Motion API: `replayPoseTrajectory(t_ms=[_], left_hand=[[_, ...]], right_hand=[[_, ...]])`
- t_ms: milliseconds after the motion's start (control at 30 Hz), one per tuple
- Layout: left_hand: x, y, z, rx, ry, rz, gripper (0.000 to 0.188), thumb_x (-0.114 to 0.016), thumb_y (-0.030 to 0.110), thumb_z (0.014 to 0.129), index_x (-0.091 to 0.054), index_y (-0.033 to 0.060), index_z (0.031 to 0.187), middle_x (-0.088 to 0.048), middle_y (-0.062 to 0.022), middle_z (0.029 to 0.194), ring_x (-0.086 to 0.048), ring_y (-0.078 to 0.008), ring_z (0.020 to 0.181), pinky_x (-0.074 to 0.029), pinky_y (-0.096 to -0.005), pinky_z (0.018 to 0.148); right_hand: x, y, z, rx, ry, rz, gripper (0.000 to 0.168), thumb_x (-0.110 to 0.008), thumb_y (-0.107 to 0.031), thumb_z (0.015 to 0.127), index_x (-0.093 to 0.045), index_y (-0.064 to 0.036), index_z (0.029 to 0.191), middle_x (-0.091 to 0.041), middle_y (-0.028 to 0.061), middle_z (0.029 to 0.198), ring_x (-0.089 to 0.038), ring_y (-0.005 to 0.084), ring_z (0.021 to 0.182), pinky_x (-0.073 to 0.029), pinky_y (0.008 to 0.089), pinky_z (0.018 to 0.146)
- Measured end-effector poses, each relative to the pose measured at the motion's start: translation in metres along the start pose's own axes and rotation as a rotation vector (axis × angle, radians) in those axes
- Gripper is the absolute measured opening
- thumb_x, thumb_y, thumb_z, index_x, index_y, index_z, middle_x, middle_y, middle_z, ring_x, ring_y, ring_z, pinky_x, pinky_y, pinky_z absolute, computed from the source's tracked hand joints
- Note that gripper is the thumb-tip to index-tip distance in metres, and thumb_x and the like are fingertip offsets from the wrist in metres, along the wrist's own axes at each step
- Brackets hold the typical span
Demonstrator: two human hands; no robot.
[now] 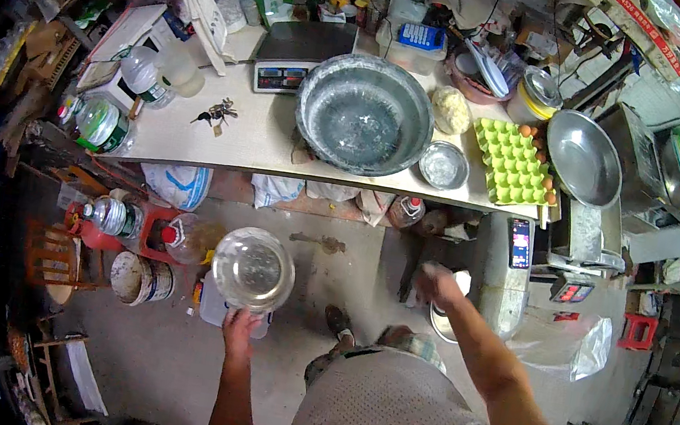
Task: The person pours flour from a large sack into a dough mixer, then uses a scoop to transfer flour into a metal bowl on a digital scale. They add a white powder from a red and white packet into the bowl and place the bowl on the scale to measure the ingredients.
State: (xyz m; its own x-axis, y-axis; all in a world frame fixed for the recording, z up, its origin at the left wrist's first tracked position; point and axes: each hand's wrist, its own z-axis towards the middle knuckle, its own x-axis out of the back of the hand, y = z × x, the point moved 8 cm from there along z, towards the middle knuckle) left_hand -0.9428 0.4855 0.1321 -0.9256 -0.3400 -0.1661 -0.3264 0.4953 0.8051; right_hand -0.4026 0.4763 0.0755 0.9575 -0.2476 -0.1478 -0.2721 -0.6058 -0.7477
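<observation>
My left hand [241, 327] grips the near rim of a round, shiny bowl [253, 269], held out over the floor left of my body. To the right, my right hand [438, 286] is blurred and hangs beside a grey machine housing, close above a metal container [446, 324] with something white at it; whether its fingers hold anything cannot be told. On the table ahead stand a large grey basin [365, 114] dusted with white, a small metal bowl [444, 165] and a bagged pale lump [451, 110]. A green egg tray [508, 165] holds several brown eggs at its right side.
The table's front edge [221, 167] runs across before me. A digital scale [281, 77], keys [217, 115] and plastic bottles [103, 126] stand on its left part. A white bucket [140, 279] and a clear plastic box [214, 306] are on the floor at left. A steel basin [584, 158] leans at right.
</observation>
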Motion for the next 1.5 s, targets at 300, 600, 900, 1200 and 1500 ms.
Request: replayPoseTrajectory(t_ms=[300,600,900,1200,1500], left_hand=[[-0.01,0.026,0.024,0.053,0.116,-0.13,0.033,-0.065,0.017,0.089,-0.054,0.0083,0.119,-0.064,-0.0047,0.101,-0.065,-0.0181,0.077,-0.051,-0.0311,0.07],[-0.075,0.139,0.093,-0.177,0.036,0.019,0.039,-0.062,0.021,0.092,-0.053,0.0079,0.127,-0.064,-0.0062,0.107,-0.065,-0.0203,0.086,-0.05,-0.033,0.077],[-0.19,0.245,0.35,-0.05,-0.205,0.026,0.037,-0.062,0.02,0.092,-0.053,0.007,0.125,-0.065,-0.0092,0.108,-0.067,-0.0271,0.091,-0.054,-0.0373,0.074],[-0.42,0.291,0.562,0.071,-0.411,0.147,0.029,-0.059,0.023,0.093,-0.055,0.0062,0.117,-0.066,-0.0103,0.103,-0.068,-0.0238,0.089,-0.052,-0.0351,0.07],[-0.479,0.281,0.565,0.143,-0.465,0.223,0.038,-0.059,0.038,0.095,-0.058,0.0051,0.113,-0.069,-0.0116,0.109,-0.066,-0.024,0.082,-0.049,-0.0367,0.069]], right_hand=[[-0.092,-0.164,0.209,-0.022,0.132,0.499,0.037,-0.056,-0.041,0.096,-0.057,-0.004,0.088,-0.059,0.0095,0.076,-0.059,0.0244,0.067,-0.051,0.0399,0.058],[-0.074,-0.187,0.163,-0.07,0.149,0.487,0.004,-0.059,-0.011,0.086,-0.057,-0.01,0.083,-0.052,0.0027,0.07,-0.05,0.0156,0.057,-0.043,0.028,0.046],[0.028,-0.207,-0.019,0.188,0.473,0.433,0.03,-0.059,-0.009,0.079,-0.059,-0.004,0.109,-0.062,0.0047,0.089,-0.061,0.0165,0.074,-0.05,0.0298,0.059],[0.001,-0.128,-0.065,0.188,0.694,0.661,0.031,-0.058,-0.007,0.08,-0.056,-0.004,0.11,-0.063,0.0062,0.096,-0.062,0.0203,0.077,-0.05,0.0316,0.063],[-0.062,-0.1,-0.067,0.157,0.862,0.866,0.021,-0.06,-0.008,0.078,-0.061,-0.007,0.099,-0.066,0.0018,0.088,-0.064,0.0169,0.069,-0.05,0.029,0.052]])
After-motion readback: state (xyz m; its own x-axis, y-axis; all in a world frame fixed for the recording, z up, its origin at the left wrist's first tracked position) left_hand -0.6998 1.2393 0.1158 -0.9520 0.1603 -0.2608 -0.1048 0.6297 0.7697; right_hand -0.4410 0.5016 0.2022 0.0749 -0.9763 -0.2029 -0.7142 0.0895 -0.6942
